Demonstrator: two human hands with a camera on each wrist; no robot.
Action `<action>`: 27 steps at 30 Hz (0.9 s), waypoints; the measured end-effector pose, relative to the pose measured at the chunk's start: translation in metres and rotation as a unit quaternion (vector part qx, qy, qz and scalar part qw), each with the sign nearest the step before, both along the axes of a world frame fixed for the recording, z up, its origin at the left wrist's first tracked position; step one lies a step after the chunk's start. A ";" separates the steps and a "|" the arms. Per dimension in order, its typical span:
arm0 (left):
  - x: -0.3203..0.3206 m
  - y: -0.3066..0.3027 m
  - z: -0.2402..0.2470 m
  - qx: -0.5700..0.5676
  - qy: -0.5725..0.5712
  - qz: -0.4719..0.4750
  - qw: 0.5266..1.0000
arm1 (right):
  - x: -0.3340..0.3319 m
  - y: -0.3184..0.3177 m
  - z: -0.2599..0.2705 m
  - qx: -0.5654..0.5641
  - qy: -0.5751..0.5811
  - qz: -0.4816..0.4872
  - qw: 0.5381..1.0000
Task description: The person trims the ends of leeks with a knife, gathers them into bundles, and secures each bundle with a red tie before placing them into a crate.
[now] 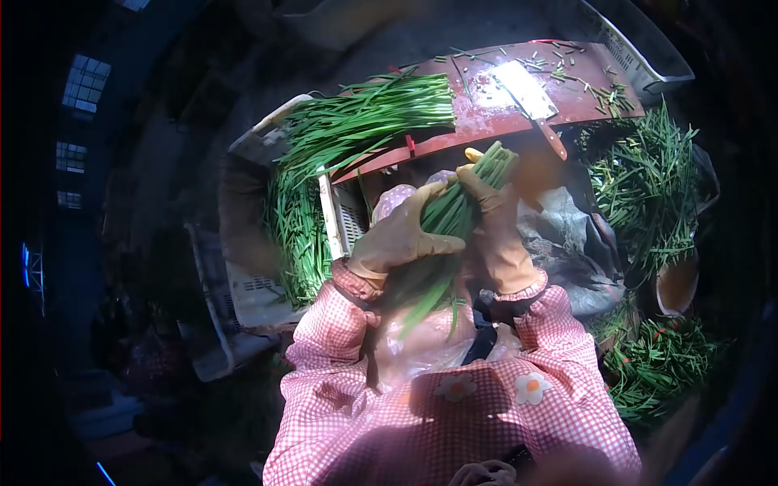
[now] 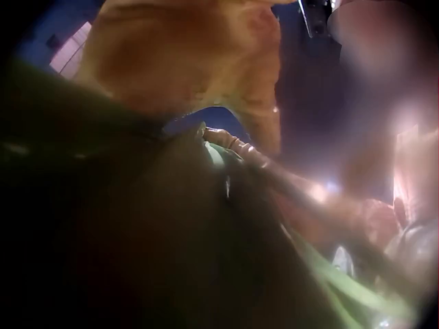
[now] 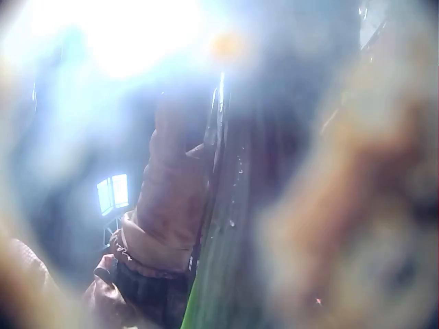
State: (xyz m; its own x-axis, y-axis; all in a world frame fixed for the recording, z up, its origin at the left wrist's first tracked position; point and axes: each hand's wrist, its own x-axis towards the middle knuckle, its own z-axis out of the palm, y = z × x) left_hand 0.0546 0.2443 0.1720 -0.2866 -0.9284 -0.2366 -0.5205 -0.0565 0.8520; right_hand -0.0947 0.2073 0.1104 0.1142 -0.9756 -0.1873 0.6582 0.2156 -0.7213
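Both hands, in tan rubber gloves, hold one bunch of garlic chives (image 1: 447, 212) over the person's lap in the head view. My left hand (image 1: 393, 241) curls round the bunch at mid-length, thumb across its front. Higher up, my right hand (image 1: 496, 231) grips it near the pale cut ends, which point up and away. Loose leaf tips hang down below the gloves. In the right wrist view, the chives (image 3: 233, 240) stand upright beside the left glove (image 3: 171, 205). Dark blur covers much of the left wrist view, with a glove (image 2: 185, 55) along its top.
Ahead lies a red board (image 1: 494, 121) bearing a pile of chives (image 1: 389, 109), a cleaver (image 1: 527, 91) and cut stem pieces (image 1: 604, 95). White plastic crates (image 1: 332, 215) stand at the left. Heaps of greens (image 1: 648, 186) and a crumpled grey sack (image 1: 571, 243) lie at the right.
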 end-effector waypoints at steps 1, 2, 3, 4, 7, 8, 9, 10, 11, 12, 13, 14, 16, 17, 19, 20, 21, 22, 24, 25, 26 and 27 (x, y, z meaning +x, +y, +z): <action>0.000 0.007 -0.004 -0.034 0.000 0.000 0.999 | -0.002 -0.002 -0.004 0.005 -0.007 0.001 1.000; 0.000 0.015 -0.009 -0.067 0.001 0.001 0.998 | -0.002 -0.002 -0.007 0.010 -0.014 0.004 1.000; -0.008 0.021 -0.016 -0.103 0.029 0.016 0.994 | 0.000 0.000 -0.002 0.034 -0.030 -0.007 0.999; -0.012 0.021 -0.031 -0.114 0.002 0.046 0.992 | 0.003 -0.001 -0.006 0.036 -0.024 -0.019 0.999; -0.018 0.023 -0.058 -0.150 -0.079 0.121 0.978 | 0.015 -0.002 -0.015 0.032 -0.015 -0.050 0.998; -0.018 0.025 -0.059 -0.154 -0.094 0.130 0.975 | 0.017 -0.002 -0.013 0.027 -0.017 -0.057 0.998; -0.018 0.026 -0.060 -0.158 -0.109 0.141 0.971 | 0.019 -0.002 -0.010 0.021 -0.019 -0.062 0.998; -0.018 0.026 -0.059 -0.164 -0.125 0.153 0.967 | 0.019 -0.003 -0.007 0.017 -0.023 -0.055 0.998; -0.017 0.026 -0.057 -0.146 -0.135 0.154 0.968 | 0.020 -0.002 -0.003 0.014 -0.028 -0.047 0.998; -0.016 0.026 -0.054 -0.127 -0.146 0.154 0.969 | 0.021 -0.002 -0.001 0.013 -0.034 -0.039 0.999; -0.014 0.025 -0.051 -0.109 -0.157 0.155 0.969 | 0.022 -0.002 -0.001 0.020 -0.038 -0.046 0.998; -0.013 0.024 -0.048 -0.075 -0.128 0.157 0.976 | 0.023 -0.003 -0.002 0.027 -0.043 -0.052 0.997; -0.012 0.021 -0.045 -0.006 -0.067 0.156 0.986 | 0.021 -0.004 -0.002 0.042 -0.048 -0.052 0.997; -0.010 0.019 -0.044 -0.030 -0.087 0.143 0.986 | 0.019 -0.004 -0.002 0.051 -0.047 -0.044 0.997; -0.007 0.017 -0.044 -0.079 -0.127 0.113 0.982 | 0.009 -0.005 -0.002 0.042 -0.064 -0.017 0.997; -0.007 0.017 -0.033 -0.078 -0.074 0.109 0.988 | -0.001 -0.011 -0.003 0.024 -0.081 0.003 0.996; -0.008 0.018 -0.013 -0.077 -0.021 0.103 0.991 | -0.013 -0.018 -0.005 0.005 -0.098 0.023 0.995; 0.003 0.015 -0.024 -0.092 -0.034 0.080 0.992 | -0.030 -0.032 -0.020 -0.082 -0.076 0.007 0.994; 0.019 0.010 -0.028 -0.080 -0.014 0.058 0.995 | -0.065 -0.053 -0.033 -0.150 -0.066 -0.028 0.986; 0.021 0.009 -0.019 -0.053 0.021 0.061 0.997 | -0.083 -0.060 -0.032 -0.135 -0.073 -0.043 0.987; 0.024 0.008 -0.013 -0.024 0.055 0.064 0.996 | -0.102 -0.056 -0.013 -0.086 -0.010 -0.051 0.995; 0.030 0.005 -0.013 -0.019 0.016 0.055 0.998 | -0.111 -0.046 -0.005 -0.117 0.163 -0.081 0.976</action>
